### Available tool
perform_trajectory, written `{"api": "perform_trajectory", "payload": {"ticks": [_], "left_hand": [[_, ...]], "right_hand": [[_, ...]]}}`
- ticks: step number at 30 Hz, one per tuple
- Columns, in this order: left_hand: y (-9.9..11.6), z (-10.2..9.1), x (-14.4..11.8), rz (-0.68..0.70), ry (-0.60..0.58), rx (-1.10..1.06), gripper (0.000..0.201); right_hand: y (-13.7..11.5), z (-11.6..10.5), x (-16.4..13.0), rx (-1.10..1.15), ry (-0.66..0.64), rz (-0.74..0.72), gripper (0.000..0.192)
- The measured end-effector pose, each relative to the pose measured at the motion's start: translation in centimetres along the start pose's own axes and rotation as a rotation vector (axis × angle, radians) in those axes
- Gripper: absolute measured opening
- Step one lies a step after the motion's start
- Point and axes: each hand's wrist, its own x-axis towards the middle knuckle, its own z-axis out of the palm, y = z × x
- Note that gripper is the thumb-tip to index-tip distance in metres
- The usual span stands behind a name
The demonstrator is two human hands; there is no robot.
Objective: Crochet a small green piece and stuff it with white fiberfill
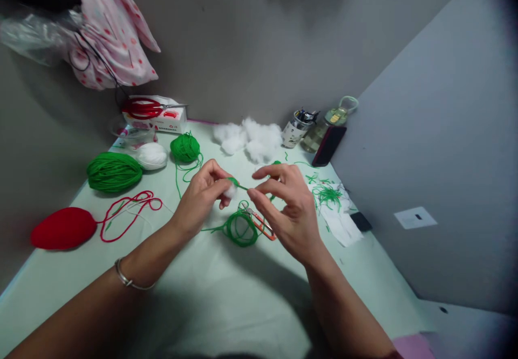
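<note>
Above the pale green counter (210,294), the left hand (200,197) pinches a small white stuffing tuft (230,190) wrapped at its top in green yarn (242,187), while the right hand (285,208) nips the strand's other end between thumb and forefinger. Judging by this, the wrap goes best with the strand kept taut and the tuft held firm. A loose green yarn coil (242,228) and orange snips (263,223) lie just beneath the hands.

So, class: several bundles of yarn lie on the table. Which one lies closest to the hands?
The small green coil, lying just below and between the left hand and right hand. The green skein, green ball, white ball and red yarn lie farther left.
</note>
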Motion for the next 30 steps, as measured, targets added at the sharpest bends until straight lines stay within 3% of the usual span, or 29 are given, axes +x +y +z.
{"api": "perform_trajectory", "payload": {"ticks": [4, 6, 9, 12, 14, 22, 30], "left_hand": [[0.5, 0.4, -0.4, -0.049, -0.046, 0.009, 0.015], [0.9, 0.5, -0.6, -0.040, -0.036, 0.002, 0.014], [1.2, 0.6, -0.8, -0.030, -0.012, -0.008, 0.012], [0.9, 0.8, -0.8, -0.023, 0.004, -0.005, 0.013], [0.7, 0.9, -0.8, -0.020, 0.015, -0.011, 0.013], [0.6, 0.4, -0.7, -0.030, -0.175, -0.012, 0.020], [0.1, 0.7, -0.9, 0.053, -0.147, 0.059, 0.018]], "right_hand": [[0.2, -0.6, -0.1, 0.504, -0.091, 0.111, 0.033], [0.3, -0.4, -0.2, 0.595, -0.097, 0.218, 0.026], [0.6, 0.1, -0.1, 0.321, -0.079, 0.218, 0.019], [0.9, 0.7, -0.1, 0.048, -0.162, 0.099, 0.008], [1.1, 1.0, -0.1, -0.020, -0.205, 0.070, 0.012], [1.6, 0.9, 0.3, 0.114, -0.112, 0.330, 0.027], [0.3, -0.2, 0.2, 0.221, -0.256, 0.308, 0.032]]}}
